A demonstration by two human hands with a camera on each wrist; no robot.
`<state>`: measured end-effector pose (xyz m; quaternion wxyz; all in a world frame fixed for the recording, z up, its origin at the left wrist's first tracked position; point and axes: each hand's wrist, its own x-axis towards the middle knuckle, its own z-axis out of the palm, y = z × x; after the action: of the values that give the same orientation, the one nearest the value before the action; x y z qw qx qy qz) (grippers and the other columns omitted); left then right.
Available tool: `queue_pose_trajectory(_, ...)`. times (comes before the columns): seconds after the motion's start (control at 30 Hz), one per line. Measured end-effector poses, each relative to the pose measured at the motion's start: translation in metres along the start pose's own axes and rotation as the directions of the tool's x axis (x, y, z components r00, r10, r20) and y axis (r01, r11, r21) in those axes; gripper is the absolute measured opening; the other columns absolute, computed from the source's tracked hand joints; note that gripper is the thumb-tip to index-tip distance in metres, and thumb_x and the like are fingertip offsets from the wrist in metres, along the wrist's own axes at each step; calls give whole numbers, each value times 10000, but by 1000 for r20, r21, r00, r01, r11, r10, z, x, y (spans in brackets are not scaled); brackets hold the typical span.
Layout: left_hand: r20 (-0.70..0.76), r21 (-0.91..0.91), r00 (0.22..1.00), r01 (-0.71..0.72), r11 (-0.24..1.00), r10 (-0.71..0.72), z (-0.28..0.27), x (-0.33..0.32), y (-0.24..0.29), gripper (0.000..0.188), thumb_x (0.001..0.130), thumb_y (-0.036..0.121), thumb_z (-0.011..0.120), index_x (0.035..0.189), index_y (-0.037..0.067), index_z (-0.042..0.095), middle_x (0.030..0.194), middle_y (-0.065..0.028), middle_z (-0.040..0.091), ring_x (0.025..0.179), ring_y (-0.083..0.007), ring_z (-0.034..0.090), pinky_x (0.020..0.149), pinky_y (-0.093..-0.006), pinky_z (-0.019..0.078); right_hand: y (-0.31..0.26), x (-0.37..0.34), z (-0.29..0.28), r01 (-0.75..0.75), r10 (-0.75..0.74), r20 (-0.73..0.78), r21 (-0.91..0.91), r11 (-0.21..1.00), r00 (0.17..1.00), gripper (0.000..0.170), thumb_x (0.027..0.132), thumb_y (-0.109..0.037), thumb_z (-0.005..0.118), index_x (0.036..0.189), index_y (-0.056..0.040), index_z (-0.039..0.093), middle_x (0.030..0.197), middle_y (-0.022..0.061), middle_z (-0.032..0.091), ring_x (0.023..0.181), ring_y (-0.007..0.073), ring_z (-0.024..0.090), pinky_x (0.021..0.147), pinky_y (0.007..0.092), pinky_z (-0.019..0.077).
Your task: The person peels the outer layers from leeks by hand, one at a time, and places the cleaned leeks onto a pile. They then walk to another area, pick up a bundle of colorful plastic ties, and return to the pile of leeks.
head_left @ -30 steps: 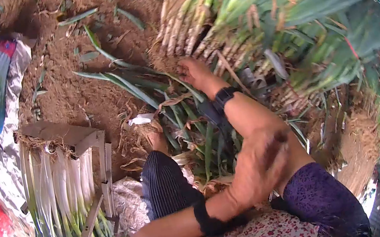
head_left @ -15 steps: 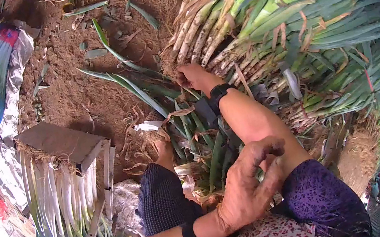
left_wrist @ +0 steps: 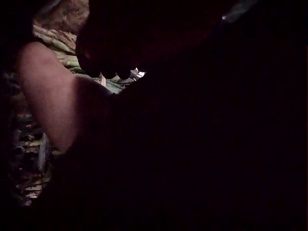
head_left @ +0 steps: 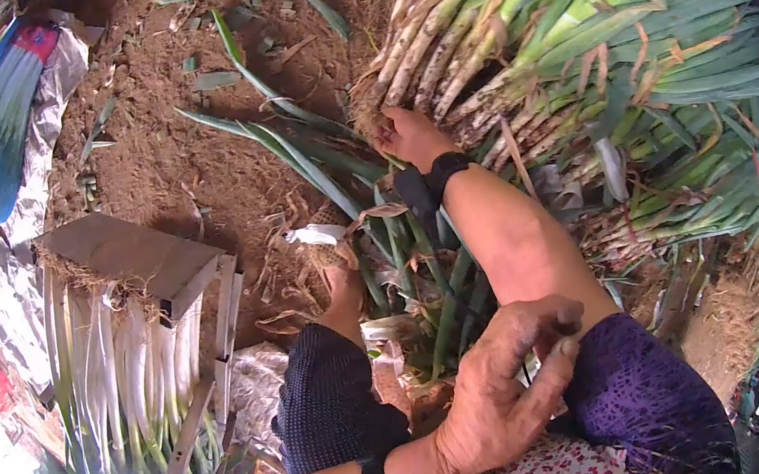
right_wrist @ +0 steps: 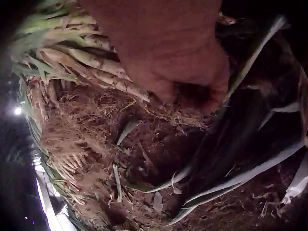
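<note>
Fingers of the right hand (head_left: 413, 138) curl around the root ends of the leeks (head_left: 460, 60) in the head view, where the pile lies with leaves swept to the right and roots within arm's reach, an arrangement that seems to suit grasping from the base. Nearer the body, the left hand (head_left: 505, 372) rests idle beside the purple sleeve (head_left: 641, 368), fingers loosely bent and apparently holding nothing. At left, paler leeks (head_left: 121, 354) stand in a metal rack (head_left: 128, 251), roots at its top plate, presumably to keep the ends level. Fallen leaves (head_left: 314, 182) litter the soil between.

Darkness fills most of the left wrist view; a forearm (left_wrist: 48, 96) shows with leeks beyond, and the left fingers' state cannot be told from it.

Over bare soil in the right wrist view, the right fingers bend down at the tangled roots (right_wrist: 185, 118), seemingly for a firm hold.
</note>
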<state>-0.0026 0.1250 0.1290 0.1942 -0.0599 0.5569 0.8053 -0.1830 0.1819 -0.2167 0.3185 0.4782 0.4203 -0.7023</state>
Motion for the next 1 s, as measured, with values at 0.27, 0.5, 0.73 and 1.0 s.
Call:
queue_pose_trajectory(0.27, -30, 11, 999, -34, 999, 34, 6, 3, -1, 236, 852, 32, 533, 1083, -4, 502, 1002, -105, 560, 923, -180, 559, 802, -299, 451, -10, -19, -18, 25, 19, 145, -295, 955, 989, 168, 878, -165, 501, 761, -49, 533, 680, 62, 555, 573, 184, 519, 524, 327, 424)
queue_pose_trajectory(0.5, -155, 148, 986, -37, 988, 60, 26, 12, -15, 297, 840, 101, 551, 1112, -6, 503, 1037, -101, 566, 973, -170, 533, 840, -304, 428, -15, -195, -90, 483, -148, 566, -507, 714, 811, 255, 879, -234, 461, 948, -47, 620, 763, 38, 611, 645, 125, 559, 599, 279, 449)
queue_pose_trajectory(0.73, -500, 294, 855, 18, 955, 138, 45, 54, -54, 403, 815, 169, 575, 1160, 5, 447, 1188, -163, 427, 1112, -284, 427, 869, -406, 416, -5, -362, -173, 360, -158, 403, -496, 790, 901, 165, 854, -158, 501, 942, -30, 559, 812, 59, 604, 703, 144, 586, 693, 272, 502)
queue_pose_trajectory(1.0, 2, -84, 993, 114, 990, -114, 27, 8, -152, 216, 847, 233, 562, 970, 65, 503, 749, -54, 531, 533, -187, 519, 453, -327, 430, 118, -495, -235, 471, -28, 497, -800, 371, 867, 288, 861, -237, 513, 1033, -15, 576, 910, 74, 619, 830, 150, 596, 737, 267, 488)
